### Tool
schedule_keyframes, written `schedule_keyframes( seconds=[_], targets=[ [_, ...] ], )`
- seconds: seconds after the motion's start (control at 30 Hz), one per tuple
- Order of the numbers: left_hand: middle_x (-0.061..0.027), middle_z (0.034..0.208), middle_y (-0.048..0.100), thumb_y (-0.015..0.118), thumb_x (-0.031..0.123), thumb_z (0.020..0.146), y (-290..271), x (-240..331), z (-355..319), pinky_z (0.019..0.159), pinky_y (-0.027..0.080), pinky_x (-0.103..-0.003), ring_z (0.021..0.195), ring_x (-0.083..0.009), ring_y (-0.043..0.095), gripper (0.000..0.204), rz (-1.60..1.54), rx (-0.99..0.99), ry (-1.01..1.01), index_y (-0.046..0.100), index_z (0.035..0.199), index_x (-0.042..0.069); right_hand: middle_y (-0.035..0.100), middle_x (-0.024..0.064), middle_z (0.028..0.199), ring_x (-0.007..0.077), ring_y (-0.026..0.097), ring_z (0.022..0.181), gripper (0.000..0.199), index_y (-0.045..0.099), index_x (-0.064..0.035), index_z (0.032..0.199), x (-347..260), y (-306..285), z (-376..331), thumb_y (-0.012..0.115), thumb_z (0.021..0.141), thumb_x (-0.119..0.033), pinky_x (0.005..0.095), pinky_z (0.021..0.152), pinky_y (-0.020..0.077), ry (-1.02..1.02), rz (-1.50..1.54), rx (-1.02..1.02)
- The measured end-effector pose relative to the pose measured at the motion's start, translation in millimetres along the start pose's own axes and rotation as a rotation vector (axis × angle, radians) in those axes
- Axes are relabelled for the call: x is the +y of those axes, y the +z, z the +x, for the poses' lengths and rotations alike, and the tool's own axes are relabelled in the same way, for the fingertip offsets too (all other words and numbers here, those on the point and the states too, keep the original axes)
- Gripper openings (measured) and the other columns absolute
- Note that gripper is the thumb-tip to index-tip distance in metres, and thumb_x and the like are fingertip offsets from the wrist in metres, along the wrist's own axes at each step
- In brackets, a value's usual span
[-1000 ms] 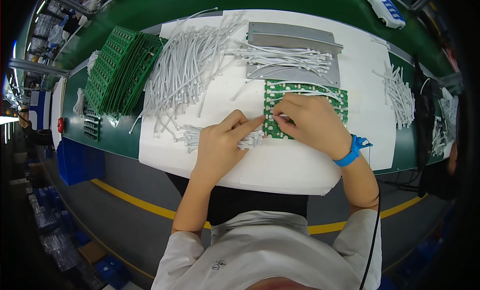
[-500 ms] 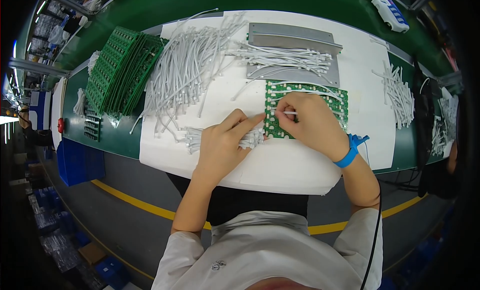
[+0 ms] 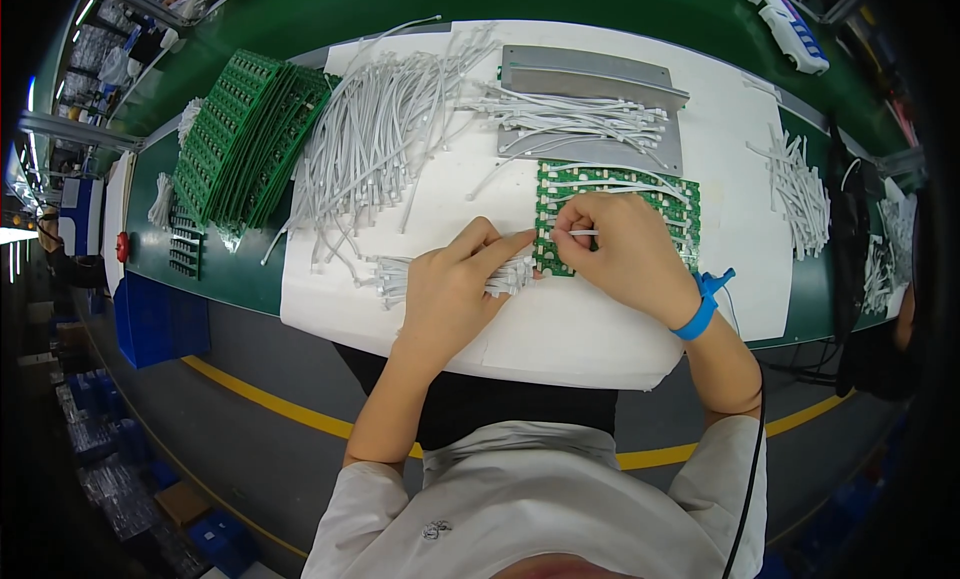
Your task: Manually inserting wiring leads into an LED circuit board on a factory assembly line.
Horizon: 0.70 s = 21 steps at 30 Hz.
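Observation:
A green circuit board (image 3: 690,195) lies on the white sheet in front of me, with several white cables running across its upper part. Over its left half, my right hand (image 3: 625,244) pinches a short visible piece of white cable (image 3: 585,233) between thumb and forefinger; where its end sits is hidden. My left hand (image 3: 455,284) is curled over a bundle of white cables (image 3: 393,279), which sticks out on both sides. Its forefinger reaches the board's left edge. A blue wrist strap (image 3: 703,309) with a cord is round my right wrist.
A large heap of white cables (image 3: 375,129) lies left of a grey metal plate (image 3: 590,69), which carries more cables. Stacked green boards (image 3: 245,139) lean at the far left. Another cable pile (image 3: 797,184) is at the right. A blue bin (image 3: 160,319) stands beside the table.
My right hand's pinch has come slightly nearer to me over the board. The board appears a little farther right, partly with a small shift of the whole view. My left hand keeps its hold.

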<state>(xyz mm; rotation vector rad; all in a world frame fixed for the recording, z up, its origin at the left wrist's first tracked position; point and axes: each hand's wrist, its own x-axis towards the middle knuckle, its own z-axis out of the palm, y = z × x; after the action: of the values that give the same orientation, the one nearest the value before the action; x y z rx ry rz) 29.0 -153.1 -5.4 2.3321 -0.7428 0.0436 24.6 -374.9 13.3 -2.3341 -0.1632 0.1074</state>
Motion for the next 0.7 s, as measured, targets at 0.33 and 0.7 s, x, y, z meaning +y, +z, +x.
schedule_keyframes(
  seconds=[0.33,0.7],
  targets=[
    [-0.0014,0.079,0.056,0.091,0.017,0.070,1.9,0.5,0.6,0.054,0.044,-0.031,0.059,-0.0159,0.054,0.046,0.004,0.019,-0.008,0.082,0.115,0.015,0.073,0.0111,0.078,0.0218,0.070,0.067,0.012,0.073,-0.0003,0.087,1.3,0.0,1.6,0.076,0.086,-0.012,0.0329,0.063,0.0551,0.031,0.077,-0.016],
    [-0.0022,0.086,0.056,0.074,-0.004,0.064,-1.0,-2.5,1.0,0.059,0.051,-0.035,0.069,-0.0210,0.063,0.061,0.004,-0.046,0.053,0.077,0.122,0.016,0.070,0.0096,0.081,0.0319,0.069,0.070,0.006,0.067,-0.0061,0.084,-2.9,12.7,-5.5,0.072,0.084,-0.010,0.0432,0.060,0.0529,-0.067,-0.070,0.117]
  ],
)
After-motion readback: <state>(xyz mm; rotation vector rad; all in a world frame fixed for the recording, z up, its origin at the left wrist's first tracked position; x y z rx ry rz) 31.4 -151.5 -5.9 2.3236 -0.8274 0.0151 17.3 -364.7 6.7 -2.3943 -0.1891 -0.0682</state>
